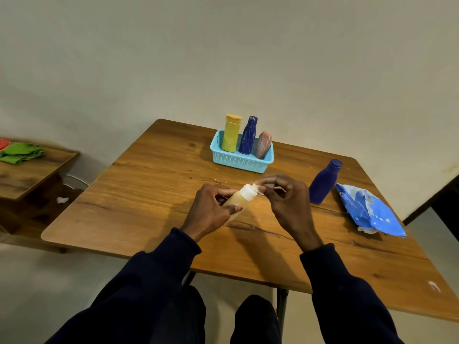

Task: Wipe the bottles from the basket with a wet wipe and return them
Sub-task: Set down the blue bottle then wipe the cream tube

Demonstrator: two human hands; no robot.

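Note:
My left hand [211, 209] grips a tan bottle [237, 198] with a white cap, held tilted over the table's middle. My right hand [285, 197] pinches a white wet wipe [255, 188] against the bottle's cap. A light blue basket [239, 160] stands at the table's far side with a yellow bottle [231, 132], a dark blue bottle [248, 135] and a pink bottle [263, 144] upright in it. Another dark blue bottle [324, 181] stands alone on the table to the right of my hands.
A blue wet-wipe pack [367, 209] lies near the table's right edge. The wooden table [149, 194] stands against a plain wall. A lower wooden side table [27, 175] at the left carries green cloth [21, 153]. My knees show below the table's near edge.

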